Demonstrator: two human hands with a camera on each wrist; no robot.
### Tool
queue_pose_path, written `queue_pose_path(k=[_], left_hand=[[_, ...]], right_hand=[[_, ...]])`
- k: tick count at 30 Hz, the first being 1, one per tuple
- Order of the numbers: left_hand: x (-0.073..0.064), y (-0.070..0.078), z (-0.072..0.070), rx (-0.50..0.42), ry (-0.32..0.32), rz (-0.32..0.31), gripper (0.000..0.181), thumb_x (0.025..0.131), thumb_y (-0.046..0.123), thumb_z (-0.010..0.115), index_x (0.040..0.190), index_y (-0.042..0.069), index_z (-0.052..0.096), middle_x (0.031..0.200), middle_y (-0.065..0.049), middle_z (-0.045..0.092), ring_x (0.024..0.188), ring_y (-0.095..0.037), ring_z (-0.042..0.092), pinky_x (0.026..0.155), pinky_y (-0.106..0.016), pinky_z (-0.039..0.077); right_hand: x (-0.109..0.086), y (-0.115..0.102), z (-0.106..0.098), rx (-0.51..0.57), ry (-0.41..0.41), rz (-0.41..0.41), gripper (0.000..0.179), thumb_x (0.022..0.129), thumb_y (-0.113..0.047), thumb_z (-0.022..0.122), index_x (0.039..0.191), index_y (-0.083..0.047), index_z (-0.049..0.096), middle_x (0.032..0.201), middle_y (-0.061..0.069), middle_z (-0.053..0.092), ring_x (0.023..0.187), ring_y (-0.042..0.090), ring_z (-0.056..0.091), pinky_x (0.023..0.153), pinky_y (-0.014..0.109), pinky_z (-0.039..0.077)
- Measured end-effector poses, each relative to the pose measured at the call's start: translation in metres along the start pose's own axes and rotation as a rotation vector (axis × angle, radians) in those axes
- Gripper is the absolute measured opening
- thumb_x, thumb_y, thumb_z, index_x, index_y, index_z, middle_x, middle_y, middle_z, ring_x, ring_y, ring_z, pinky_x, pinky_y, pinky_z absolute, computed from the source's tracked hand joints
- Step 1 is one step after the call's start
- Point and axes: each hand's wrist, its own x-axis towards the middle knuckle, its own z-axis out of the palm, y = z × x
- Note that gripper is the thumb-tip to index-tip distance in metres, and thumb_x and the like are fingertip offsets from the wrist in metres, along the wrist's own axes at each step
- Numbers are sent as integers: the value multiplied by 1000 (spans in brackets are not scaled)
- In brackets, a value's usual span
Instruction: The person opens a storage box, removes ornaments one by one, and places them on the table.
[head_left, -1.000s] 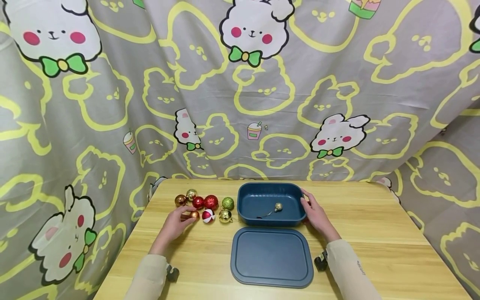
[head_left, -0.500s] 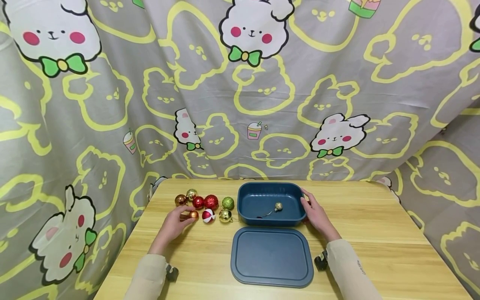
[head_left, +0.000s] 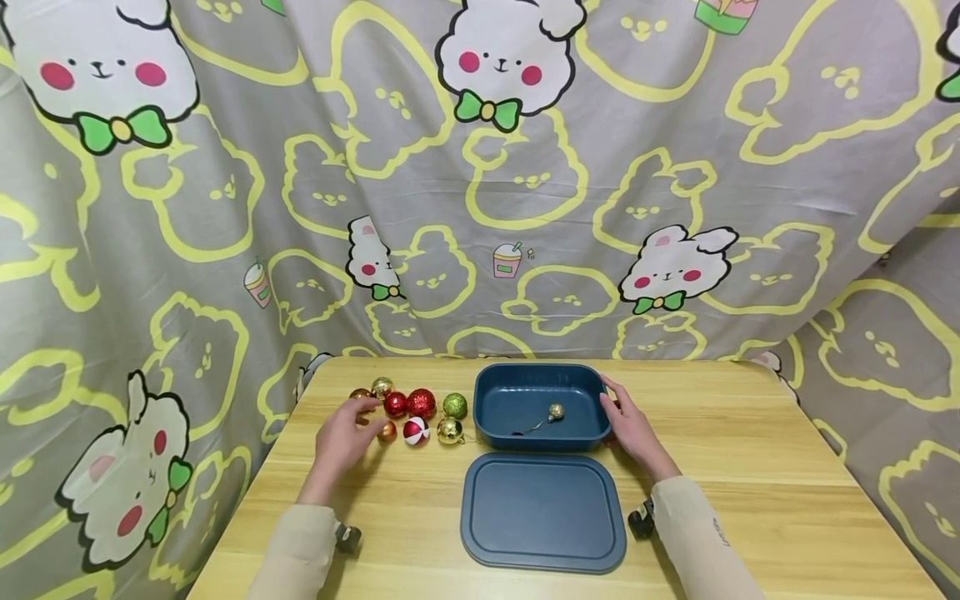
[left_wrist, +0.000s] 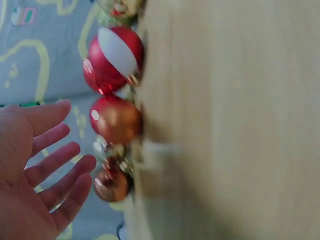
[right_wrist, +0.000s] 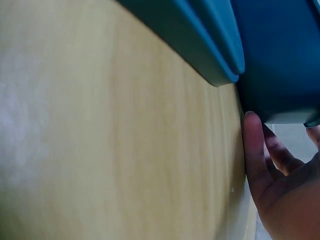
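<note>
My left hand (head_left: 347, 433) is over the left end of a group of Christmas baubles, fingers spread in the left wrist view with nothing held. Closest to it is a small orange bauble (head_left: 387, 432); a brown bauble (head_left: 361, 392) lies behind, partly covered by the hand. A red-and-white bauble (head_left: 416, 431), a shiny gold one (head_left: 450, 431), a green one (head_left: 454, 406) and red glitter ones (head_left: 422, 403) lie to the right. My right hand (head_left: 632, 427) rests against the right end of a blue box (head_left: 540, 440), thumb extended low along its wall.
Inside the box lies a small gold bauble (head_left: 556, 412) with a thin string. The box's flat lid (head_left: 543, 512) lies on the wooden table (head_left: 757, 467) in front of it. A patterned curtain (head_left: 555, 192) hangs behind and beside the table.
My left hand has drawn back from the orange bauble, its fingers now nearer the brown one, which it partly covers. The right hand and box stay put.
</note>
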Motion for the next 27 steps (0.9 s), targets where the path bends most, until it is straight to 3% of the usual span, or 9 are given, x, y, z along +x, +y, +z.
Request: queue_pose_path(k=[5, 12, 20, 27], left_hand=[[6, 32, 8, -19, 31, 81, 39, 93, 30, 79, 128, 14, 71, 126, -12, 72, 108, -34, 71, 87, -56, 56], [13, 83, 33, -100, 35, 243, 37, 93, 24, 79, 129, 14, 71, 126, -8, 72, 111, -32, 70, 93, -53, 56], [24, 142, 68, -188, -64, 387, 35, 99, 21, 73, 133, 14, 69, 129, -5, 70, 110, -28, 70, 91, -46, 59], [27, 174, 102, -208, -197, 433, 38, 102, 24, 68, 138, 15, 65, 132, -5, 68, 114, -27, 69, 94, -42, 59]], right_hand=[[1, 0, -1, -10, 2, -4, 58, 112, -50, 35, 165, -27, 26, 127, 30, 57, 65, 23, 62, 58, 35, 57], [2, 1, -1, -8, 4, -3, 59, 111, -51, 36, 165, -28, 26, 127, 29, 58, 64, 24, 63, 58, 36, 57], [4, 5, -3, -16, -7, -13, 60, 111, -51, 35, 165, -28, 25, 132, 30, 56, 65, 24, 64, 58, 35, 58], [5, 8, -3, -24, -15, -21, 60, 111, -51, 36, 165, -28, 25, 133, 30, 56, 64, 24, 65, 59, 36, 59]])
